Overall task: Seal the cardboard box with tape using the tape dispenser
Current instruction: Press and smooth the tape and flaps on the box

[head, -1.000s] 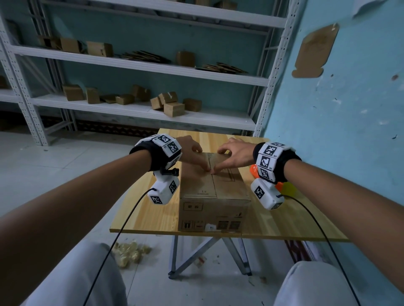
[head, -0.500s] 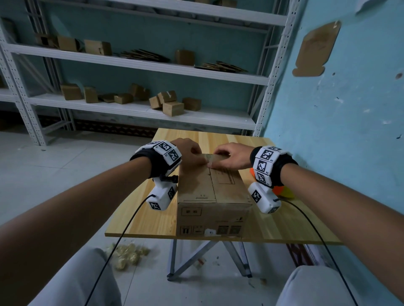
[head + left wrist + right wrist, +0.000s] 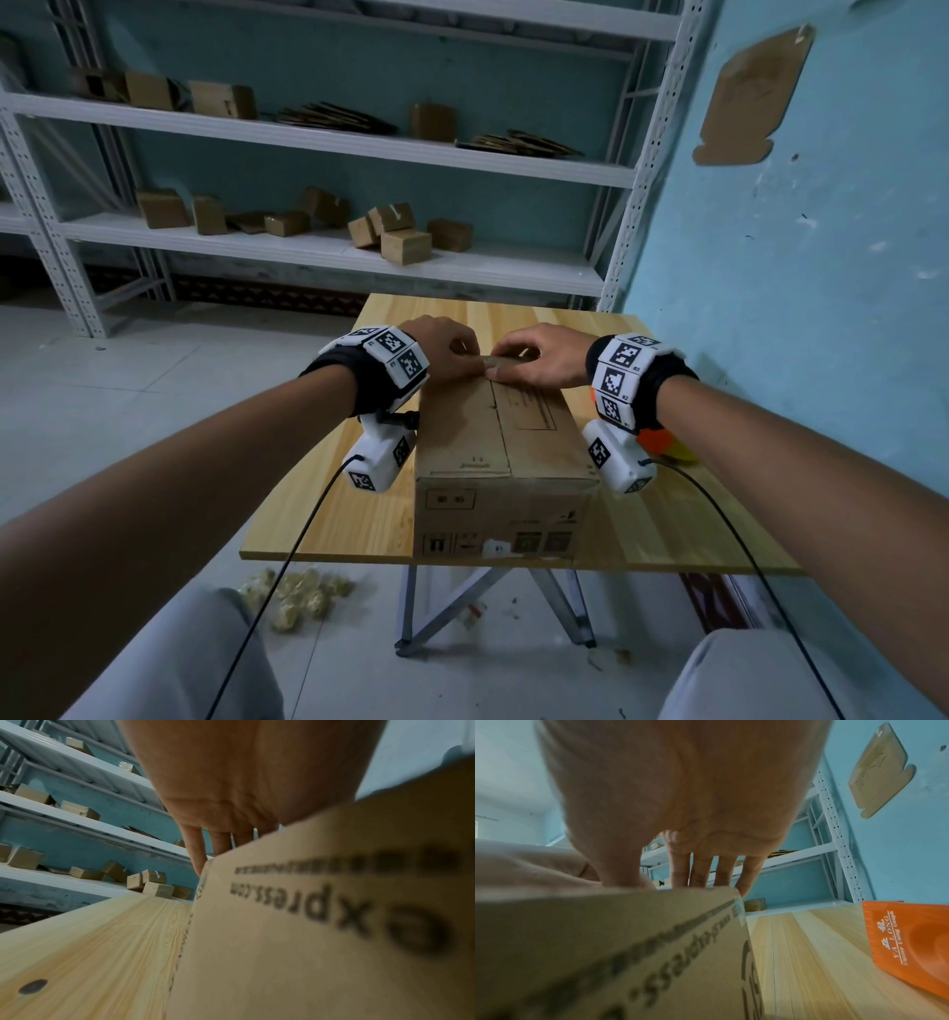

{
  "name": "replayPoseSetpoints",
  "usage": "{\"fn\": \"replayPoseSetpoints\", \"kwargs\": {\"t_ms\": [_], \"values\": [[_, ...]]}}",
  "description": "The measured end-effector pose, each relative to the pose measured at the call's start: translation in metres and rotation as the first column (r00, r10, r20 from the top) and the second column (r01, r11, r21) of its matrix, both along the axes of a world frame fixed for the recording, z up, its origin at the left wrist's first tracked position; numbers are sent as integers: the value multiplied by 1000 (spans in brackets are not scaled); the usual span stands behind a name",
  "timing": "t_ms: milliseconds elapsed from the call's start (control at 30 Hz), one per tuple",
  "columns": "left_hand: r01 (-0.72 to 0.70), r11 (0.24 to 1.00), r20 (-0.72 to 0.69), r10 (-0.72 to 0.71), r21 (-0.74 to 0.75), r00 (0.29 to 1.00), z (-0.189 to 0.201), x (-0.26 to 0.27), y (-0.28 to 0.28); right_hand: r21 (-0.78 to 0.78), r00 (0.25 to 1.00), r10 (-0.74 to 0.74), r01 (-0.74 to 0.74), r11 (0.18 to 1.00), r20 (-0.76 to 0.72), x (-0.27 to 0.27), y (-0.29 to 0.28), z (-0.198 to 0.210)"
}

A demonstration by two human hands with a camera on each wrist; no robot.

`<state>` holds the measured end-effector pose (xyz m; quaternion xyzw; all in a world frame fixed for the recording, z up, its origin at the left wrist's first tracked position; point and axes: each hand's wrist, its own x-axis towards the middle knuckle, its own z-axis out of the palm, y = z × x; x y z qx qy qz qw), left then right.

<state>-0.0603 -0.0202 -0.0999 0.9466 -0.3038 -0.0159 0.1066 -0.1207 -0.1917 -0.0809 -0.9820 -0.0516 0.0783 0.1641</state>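
Cardboard box (image 3: 506, 452) sits lengthwise on the wooden table (image 3: 667, 534), its near end at the table's near edge. We have both hands at its far top edge. Our left hand (image 3: 445, 345) bends its fingers over the far left corner, and our right hand (image 3: 545, 355) lies over the far right part, fingers (image 3: 700, 872) reaching straight past the far edge and the thumb pressing on top. Fingertips of the two hands meet at the centre seam. Whether the left fingers actually clamp a flap we cannot tell. Just right of the box, on the table, lies the orange tape dispenser (image 3: 908, 943), mostly hidden behind our right wrist in the head view. Behind the table, white metal shelving (image 3: 328, 246) holds small cartons.
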Motion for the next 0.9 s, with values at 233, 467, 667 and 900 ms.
{"fn": "replayPoseSetpoints", "kwargs": {"t_ms": [233, 467, 667, 900], "values": [[29, 999, -67, -31, -25, 997, -6, 6, 1, 81, 999, -34, 36, 996, -28, 6, -6, -9], [4, 994, -137, -18, -106, 990, -14, 8, 4, 187, 997, -54, 65, 980, -59, 2, -7, -17], [-21, 975, -223, -29, -220, 974, -19, 6, 8, 164, 995, -74, 85, 983, -71, -2, -5, -20], [-69, 935, -366, -68, -349, 928, -31, 10, 9, 210, 997, -78, 81, 974, -24, 2, -9, -33]]}}
